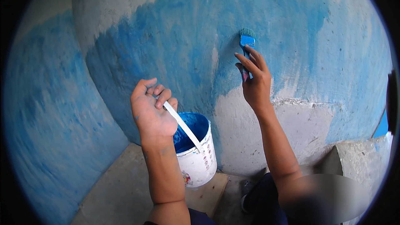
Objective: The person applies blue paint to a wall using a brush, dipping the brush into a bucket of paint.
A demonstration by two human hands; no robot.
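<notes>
A paintbrush [247,40] with a blue ferrule and paint-stained bristles is in my right hand [257,77], its handle pinched between the fingers. The bristles point up at the blue-painted wall [175,37]; whether they touch it I cannot tell. Lower left, my left hand [154,108] is palm up, fingers curled around the white handle of a paint bucket [200,162]. The white bucket hangs tilted below that hand, its inside coated with blue paint. My left forearm hides part of its near side.
Bare grey plaster [246,129] shows on the lower wall below the blue. A second blue-streaked wall [54,112] meets it at the left. A concrete ledge [362,158] juts out at lower right. A wooden board [214,193] lies beneath the bucket, beside my shoe [246,196].
</notes>
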